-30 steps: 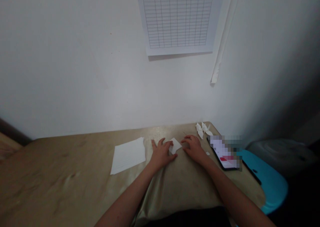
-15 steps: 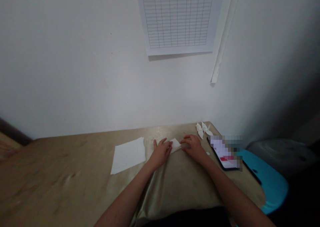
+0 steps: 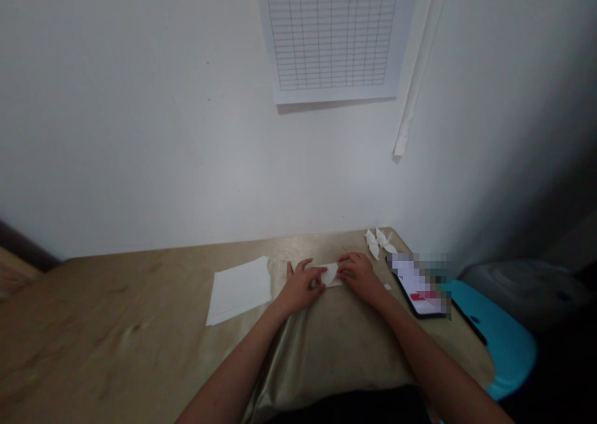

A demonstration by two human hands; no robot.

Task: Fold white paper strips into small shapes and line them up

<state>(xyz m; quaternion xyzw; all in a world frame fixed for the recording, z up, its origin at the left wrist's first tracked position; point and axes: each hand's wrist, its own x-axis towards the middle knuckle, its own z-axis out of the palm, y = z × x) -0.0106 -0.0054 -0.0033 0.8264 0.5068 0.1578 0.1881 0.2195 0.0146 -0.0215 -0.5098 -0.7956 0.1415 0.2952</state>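
Observation:
A small folded piece of white paper [image 3: 331, 276] lies on the cloth between my two hands. The index finger and thumb of my left hand [image 3: 302, 285] pinch its left end, while the other fingers spread away from it. At the opposite end, my right hand [image 3: 360, 275] has its bent fingertips gripping the paper's edge. A larger stack of white paper sheets [image 3: 240, 291] lies flat to the left of my left hand. Several folded white paper pieces [image 3: 380, 242] sit beyond my right hand near the table's back corner.
A shiny tan cloth [image 3: 153, 324] covers the table, wrinkled near the front. A phone [image 3: 420, 296], partly blurred, lies right of my right forearm. Beside the table stands a blue stool [image 3: 513, 343]. A printed chart [image 3: 333, 45] hangs on the white wall behind.
The small paper has turned so its long side runs level between my hands. My right fingers have closed onto its right end, and my left thumb now shows at its left end.

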